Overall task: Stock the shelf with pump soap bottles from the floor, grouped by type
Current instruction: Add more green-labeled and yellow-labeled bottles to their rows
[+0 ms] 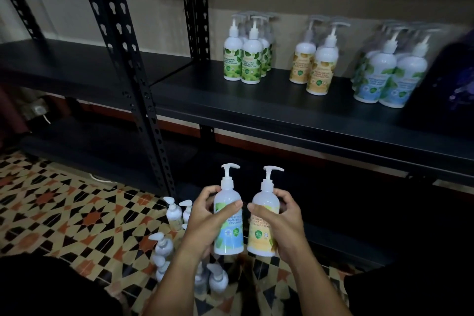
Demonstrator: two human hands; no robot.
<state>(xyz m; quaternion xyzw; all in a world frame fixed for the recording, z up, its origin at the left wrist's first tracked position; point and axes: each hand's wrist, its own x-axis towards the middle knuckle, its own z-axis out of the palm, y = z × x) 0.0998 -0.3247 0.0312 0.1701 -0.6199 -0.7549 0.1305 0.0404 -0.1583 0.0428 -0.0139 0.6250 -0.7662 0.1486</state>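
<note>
Both bottles are held upright side by side: blue bottle gripped by left hand, yellow bottle by right hand, below the shelf.

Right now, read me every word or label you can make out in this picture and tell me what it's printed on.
Blue bottle in left hand: "HAND W...", "COOL"; the rest hidden.
Yellow bottle in right hand: "...BACTER...", "HAND WASH", "...RA MOISTUR...".
Green bottles on shelf: "ANTIBACTERIAL HAND WASH"; the line below is blurred.
Yellow and blue shelf bottles: too blurred.
Floor bottles: nothing readable.
</note>
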